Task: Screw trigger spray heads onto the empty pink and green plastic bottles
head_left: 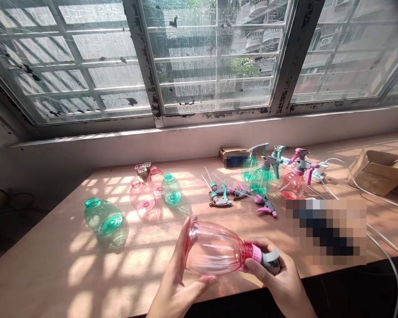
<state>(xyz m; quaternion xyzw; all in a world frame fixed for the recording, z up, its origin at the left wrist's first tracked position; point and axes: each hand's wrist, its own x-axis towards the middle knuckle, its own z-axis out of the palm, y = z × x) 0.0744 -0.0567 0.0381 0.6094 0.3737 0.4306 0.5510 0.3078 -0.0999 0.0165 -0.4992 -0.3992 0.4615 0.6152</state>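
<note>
A clear pink spray bottle (214,248) lies sideways between my hands, above the front of the table. My left hand (182,274) cups its base, thumb below and fingers on the far side. At the neck, my right hand (275,269) grips the pink collar (256,254) of the grey spray head (271,261), which sits on the bottle's mouth. Beyond my hands lie several loose spray heads, among them a grey and pink one (267,206) and a grey and green one (220,201).
Headless bottles stand at the left: a green one (102,217), a pink one (142,199) and another green one (171,189). Bottles with heads, green (261,179) and pink (291,184), are grouped at the back right. A cardboard box (380,172) and white cables (384,247) are further right.
</note>
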